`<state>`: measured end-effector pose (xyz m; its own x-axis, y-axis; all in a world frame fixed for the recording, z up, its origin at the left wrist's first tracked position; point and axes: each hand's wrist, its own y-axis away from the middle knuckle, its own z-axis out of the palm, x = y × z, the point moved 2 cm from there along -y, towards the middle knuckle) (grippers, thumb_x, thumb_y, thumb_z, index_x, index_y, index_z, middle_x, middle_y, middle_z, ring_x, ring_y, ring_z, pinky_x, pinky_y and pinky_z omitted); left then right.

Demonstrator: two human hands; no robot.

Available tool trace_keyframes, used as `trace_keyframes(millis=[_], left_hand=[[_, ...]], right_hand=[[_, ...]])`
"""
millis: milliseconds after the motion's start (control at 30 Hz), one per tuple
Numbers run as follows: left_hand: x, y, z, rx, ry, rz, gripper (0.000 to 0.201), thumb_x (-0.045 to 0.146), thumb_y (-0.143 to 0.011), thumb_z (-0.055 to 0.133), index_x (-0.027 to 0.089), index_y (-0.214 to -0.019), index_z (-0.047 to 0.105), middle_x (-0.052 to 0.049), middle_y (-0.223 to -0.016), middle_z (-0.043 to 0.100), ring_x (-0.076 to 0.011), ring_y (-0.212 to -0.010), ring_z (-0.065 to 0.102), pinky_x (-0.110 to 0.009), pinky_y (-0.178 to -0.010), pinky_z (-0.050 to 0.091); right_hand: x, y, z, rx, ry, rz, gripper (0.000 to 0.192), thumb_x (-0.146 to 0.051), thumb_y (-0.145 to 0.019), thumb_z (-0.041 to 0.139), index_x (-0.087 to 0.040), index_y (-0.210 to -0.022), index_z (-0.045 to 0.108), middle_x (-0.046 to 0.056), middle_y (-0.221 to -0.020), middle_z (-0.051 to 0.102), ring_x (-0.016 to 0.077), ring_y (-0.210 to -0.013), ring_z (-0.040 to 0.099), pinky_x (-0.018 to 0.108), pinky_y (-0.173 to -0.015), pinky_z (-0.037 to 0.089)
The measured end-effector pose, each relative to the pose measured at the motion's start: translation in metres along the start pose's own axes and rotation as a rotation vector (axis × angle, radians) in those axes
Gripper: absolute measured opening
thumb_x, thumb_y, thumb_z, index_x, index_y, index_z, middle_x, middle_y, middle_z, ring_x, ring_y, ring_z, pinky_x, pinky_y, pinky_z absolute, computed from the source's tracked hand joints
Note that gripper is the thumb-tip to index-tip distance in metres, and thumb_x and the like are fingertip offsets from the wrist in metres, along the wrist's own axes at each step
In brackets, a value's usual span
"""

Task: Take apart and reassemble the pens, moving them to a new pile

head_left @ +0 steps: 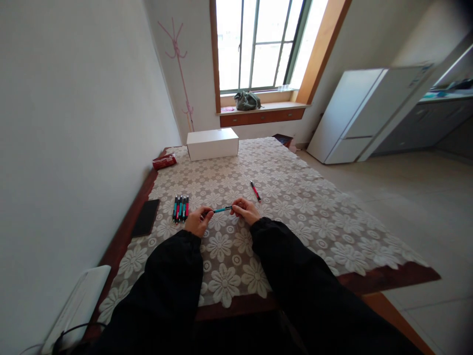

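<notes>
A teal pen [222,209] lies level between both hands, just above the lace tablecloth [295,207]. The left hand [197,220] pinches one end with curled fingers; the right hand [246,211] pinches the other end the same way. Left of the teal pen, close by, a row of pens [181,208] lies side by side on the cloth. A red pen [255,191] lies alone just beyond the right hand. Further left of the row sits a black notebook [146,217]. Well beyond the teal pen stands a white box [212,143], with a red packet [164,161] to its left.
</notes>
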<state>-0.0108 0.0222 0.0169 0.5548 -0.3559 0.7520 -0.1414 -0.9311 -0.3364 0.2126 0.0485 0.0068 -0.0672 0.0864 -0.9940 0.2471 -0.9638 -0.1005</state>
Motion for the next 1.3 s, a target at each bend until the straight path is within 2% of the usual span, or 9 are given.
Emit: trace_keyframes(millis=[100,167,300,467,567,667,833,1000,1300], left_hand=[[-0.0006,-0.0003,0.0007,0.017,0.034,0.005,0.026,0.034,-0.08,0.067,0.02,-0.102,0.065,-0.004,-0.089,0.071,-0.0151,-0.073,0.063,-0.026,-0.063,0.05],[-0.0019,-0.0009,0.0014,0.009,0.03,0.006,0.022,0.031,-0.077,0.069,0.02,-0.096,0.065,-0.004,-0.089,0.071,-0.0151,-0.073,0.063,-0.026,-0.064,0.05],[-0.003,-0.0017,0.0014,-0.011,0.025,0.002,0.017,0.034,-0.082,0.064,0.02,-0.091,0.066,-0.004,-0.088,0.071,-0.0167,-0.078,0.065,-0.027,-0.065,0.051],[-0.0008,-0.0011,0.001,-0.011,0.065,-0.001,0.029,0.033,-0.079,0.068,0.02,-0.104,0.063,-0.005,-0.093,0.071,-0.0168,-0.08,0.066,-0.027,-0.065,0.052],[0.0006,0.0,0.0013,-0.013,0.059,0.002,0.023,0.031,-0.077,0.069,0.02,-0.096,0.063,-0.005,-0.091,0.071,-0.0171,-0.08,0.066,-0.027,-0.066,0.052],[0.0017,0.0008,0.0015,-0.024,0.048,0.003,0.017,0.034,-0.082,0.065,0.02,-0.092,0.064,-0.004,-0.088,0.072,-0.0174,-0.08,0.067,-0.027,-0.066,0.052],[0.0011,-0.0006,0.0004,-0.001,0.05,0.021,0.027,0.033,-0.08,0.068,0.02,-0.103,0.064,-0.005,-0.093,0.072,-0.017,-0.08,0.066,-0.028,-0.068,0.053],[-0.0016,-0.0013,0.0012,-0.023,0.02,0.031,0.018,0.033,-0.081,0.066,0.02,-0.092,0.067,-0.005,-0.09,0.072,-0.017,-0.079,0.066,-0.028,-0.068,0.052],[-0.0037,-0.0001,0.0022,-0.008,0.007,0.002,0.024,0.041,-0.084,0.064,0.021,-0.094,0.071,-0.005,-0.089,0.073,-0.017,-0.077,0.066,-0.027,-0.067,0.053]], right_hand=[[0.0008,-0.0003,-0.0007,-0.006,0.001,0.0,0.038,-0.055,-0.072,0.069,-0.022,-0.083,0.054,0.0,-0.068,0.069,0.0109,-0.052,0.049,0.022,-0.045,0.033],[0.0017,-0.0006,-0.0013,-0.01,0.006,0.009,0.037,-0.054,-0.073,0.069,-0.022,-0.084,0.054,0.0,-0.068,0.069,0.011,-0.052,0.049,0.022,-0.045,0.033],[0.0026,-0.001,-0.002,-0.01,0.018,0.019,0.035,-0.053,-0.072,0.069,-0.023,-0.084,0.055,0.0,-0.069,0.07,0.0114,-0.053,0.051,0.022,-0.045,0.034],[0.0013,-0.0008,-0.0013,-0.002,0.01,0.003,0.033,-0.051,-0.072,0.068,-0.023,-0.084,0.055,0.0,-0.068,0.069,0.0111,-0.052,0.05,0.022,-0.046,0.035],[0.0015,-0.0012,-0.0009,0.004,0.017,0.017,0.034,-0.052,-0.071,0.068,-0.023,-0.083,0.055,0.0,-0.068,0.069,0.0115,-0.052,0.05,0.023,-0.045,0.034],[0.002,-0.0016,-0.0007,0.007,0.013,0.022,0.035,-0.053,-0.071,0.068,-0.023,-0.082,0.055,0.0,-0.067,0.069,0.0116,-0.052,0.051,0.023,-0.045,0.034],[0.0023,-0.0017,-0.0005,0.002,0.0,0.017,0.034,-0.052,-0.071,0.069,-0.022,-0.081,0.055,0.0,-0.067,0.069,0.0114,-0.051,0.05,0.023,-0.045,0.034],[0.0025,-0.0017,-0.0011,0.004,0.012,0.023,0.034,-0.052,-0.071,0.068,-0.022,-0.081,0.055,0.0,-0.067,0.069,0.0117,-0.052,0.051,0.023,-0.045,0.034],[0.0035,-0.0022,-0.0019,0.007,0.001,0.022,0.026,-0.043,-0.071,0.068,-0.023,-0.083,0.056,-0.001,-0.068,0.069,0.0116,-0.052,0.051,0.023,-0.045,0.035]])
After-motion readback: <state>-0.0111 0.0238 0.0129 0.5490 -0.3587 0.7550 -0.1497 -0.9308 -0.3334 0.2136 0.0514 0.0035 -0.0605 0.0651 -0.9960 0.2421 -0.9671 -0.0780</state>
